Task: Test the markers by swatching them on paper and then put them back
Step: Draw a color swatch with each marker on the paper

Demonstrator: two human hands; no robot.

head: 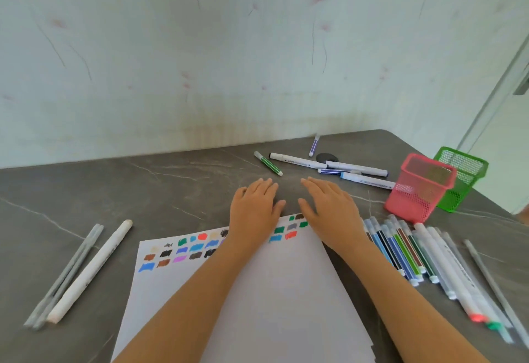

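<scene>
At frame centre, left hand point(253, 205) and right hand point(329, 205) lie flat, fingers straight, holding nothing, on the table point(143, 191) at the paper point(286, 291) top edge. Loose markers point(329, 163) lie just above; more markers point(406, 251) lower right.

A home room, judging by floral wallpaper point(257, 48) behind a grey marbled worktop point(143, 191) strewn with markers point(400, 248) and mesh pen pots point(420, 188).

White paper point(286, 291) bears multicoloured swatches; grey veined table point(114, 191); pink basket point(419, 188), green basket point(461, 179).
</scene>
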